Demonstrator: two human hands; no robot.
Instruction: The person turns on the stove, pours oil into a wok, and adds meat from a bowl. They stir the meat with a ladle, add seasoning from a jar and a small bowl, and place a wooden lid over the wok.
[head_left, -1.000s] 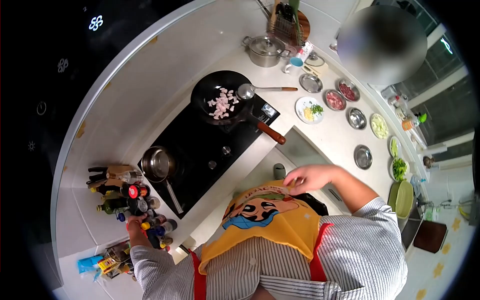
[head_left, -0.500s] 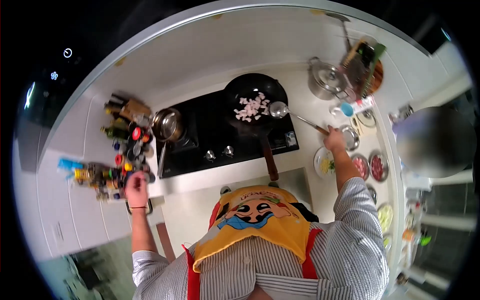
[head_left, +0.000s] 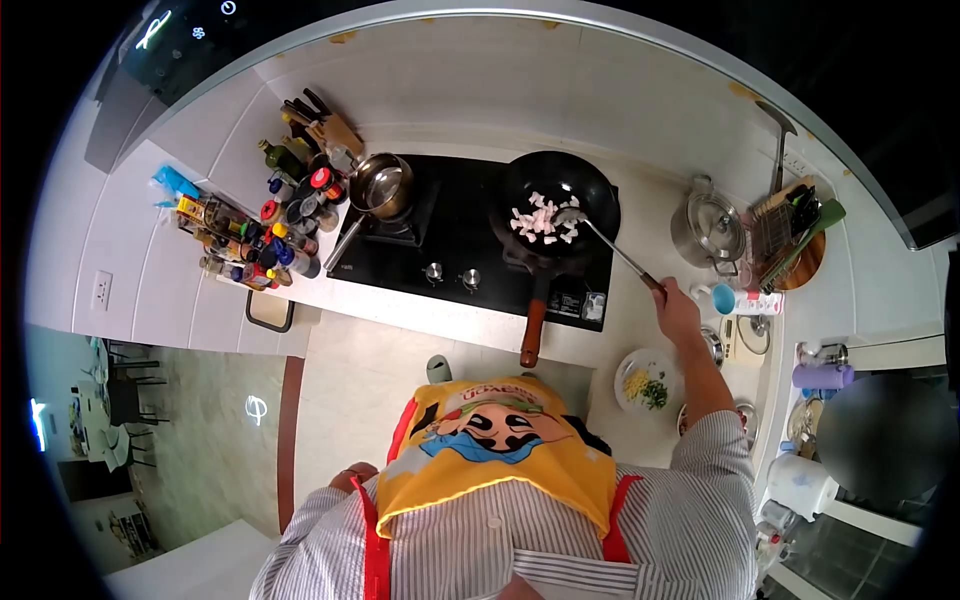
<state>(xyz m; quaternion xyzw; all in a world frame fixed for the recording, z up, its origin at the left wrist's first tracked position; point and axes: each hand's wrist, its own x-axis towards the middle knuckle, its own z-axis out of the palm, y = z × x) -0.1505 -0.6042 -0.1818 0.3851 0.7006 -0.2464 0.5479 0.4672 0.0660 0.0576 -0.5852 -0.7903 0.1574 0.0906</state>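
My right hand (head_left: 678,312) grips the wooden end of a metal ladle (head_left: 612,248). The ladle's bowl rests among pale diced meat pieces (head_left: 538,222) inside the black wok (head_left: 556,176) on the right burner of the black stove (head_left: 455,240). The wok's brown handle (head_left: 531,335) points toward me and nothing touches it. My left hand (head_left: 352,474) hangs low at my side by the yellow apron (head_left: 495,450). Only a small part of it shows, and its fingers are hidden.
A small steel saucepan (head_left: 384,186) sits on the left burner beside a cluster of bottles (head_left: 268,232) and a knife block (head_left: 326,126). On the right counter are a lidded pot (head_left: 708,230), a plate of chopped garnish (head_left: 646,384), a blue cup (head_left: 722,298) and a kettle (head_left: 800,484). Another person (head_left: 880,430) stands at the right.
My left hand has left the bottles and dropped to my side. My right hand has taken the ladle handle and brought its bowl into the wok. The view has swung left.
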